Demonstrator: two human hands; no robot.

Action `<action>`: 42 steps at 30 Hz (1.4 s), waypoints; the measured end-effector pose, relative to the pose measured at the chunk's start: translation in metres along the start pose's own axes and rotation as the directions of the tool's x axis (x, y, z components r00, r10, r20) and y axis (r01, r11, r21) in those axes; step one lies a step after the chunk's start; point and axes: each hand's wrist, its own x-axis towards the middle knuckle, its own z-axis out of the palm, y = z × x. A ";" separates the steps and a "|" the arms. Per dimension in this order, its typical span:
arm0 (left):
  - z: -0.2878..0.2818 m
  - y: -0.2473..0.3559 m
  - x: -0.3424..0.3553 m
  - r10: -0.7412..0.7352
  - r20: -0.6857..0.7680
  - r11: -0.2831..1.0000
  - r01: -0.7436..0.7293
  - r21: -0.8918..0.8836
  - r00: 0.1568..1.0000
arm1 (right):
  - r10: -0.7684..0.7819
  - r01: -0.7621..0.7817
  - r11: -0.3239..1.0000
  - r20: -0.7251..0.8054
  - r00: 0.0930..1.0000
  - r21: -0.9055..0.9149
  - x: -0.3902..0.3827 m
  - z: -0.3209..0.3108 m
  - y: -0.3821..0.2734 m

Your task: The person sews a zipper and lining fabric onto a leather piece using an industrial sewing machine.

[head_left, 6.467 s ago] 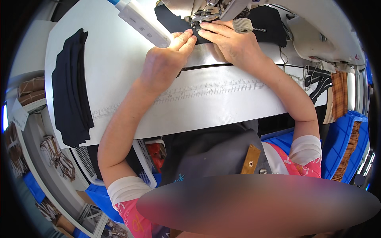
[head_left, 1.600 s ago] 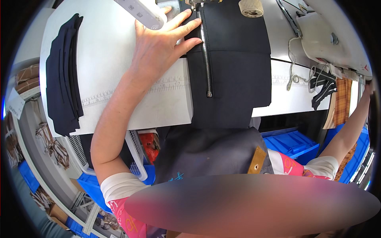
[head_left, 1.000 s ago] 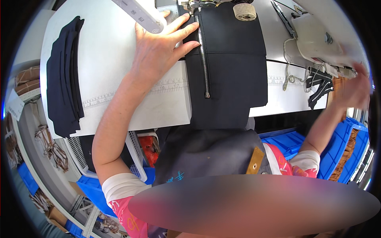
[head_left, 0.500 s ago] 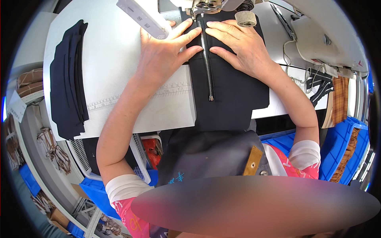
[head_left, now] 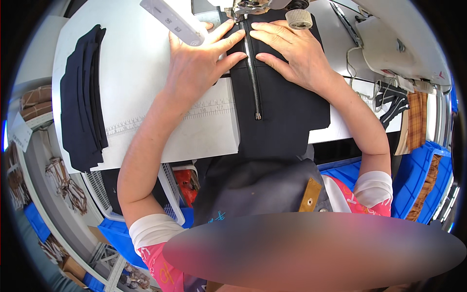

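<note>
A black fabric panel (head_left: pixel 287 112) lies under the head of a sewing machine (head_left: pixel 250 7). Along it runs a metal-toothed zipper (head_left: pixel 254 82), its lower end toward me and its upper end close to the presser foot. My left hand (head_left: pixel 197 61) rests to the zipper's left, fingers spread, with the fingertips and thumb beside the teeth. On the other side my right hand (head_left: pixel 292 53) lies flat on the panel, fingers stretched toward the zipper. Neither hand grips anything. A white device (head_left: pixel 172 22) partly covers the left fingers.
A stack of black fabric pieces (head_left: pixel 82 97) lies at the left of the white table (head_left: pixel 131 73), which has a printed ruler scale. Black strips (head_left: pixel 391 104) and plaid cloth (head_left: pixel 417 121) hang at the right, above a blue bin (head_left: pixel 418 180). A white basket (head_left: pixel 170 194) stands below the table.
The black panel and zipper have shifted slightly away from me, toward the machine. Both hands, still spread flat, have moved a little with them.
</note>
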 end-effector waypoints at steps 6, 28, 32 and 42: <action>0.003 0.002 0.001 0.031 -0.020 0.999 -0.030 0.040 0.999 | -0.001 0.001 1.000 -0.009 1.000 -0.010 -0.002 0.001 0.001; -0.003 0.009 -0.002 -0.065 0.062 0.981 0.075 -0.181 0.996 | 0.001 0.001 1.000 0.070 0.998 -0.030 0.002 0.002 0.000; 0.001 0.008 -0.001 -0.047 0.027 0.986 0.051 -0.157 0.999 | -0.002 0.004 1.000 0.057 0.998 -0.030 0.001 0.005 0.003; 0.006 0.005 -0.001 -0.006 -0.068 0.995 -0.001 -0.101 0.998 | -0.020 0.019 1.000 -0.106 0.994 -0.013 0.002 0.010 0.002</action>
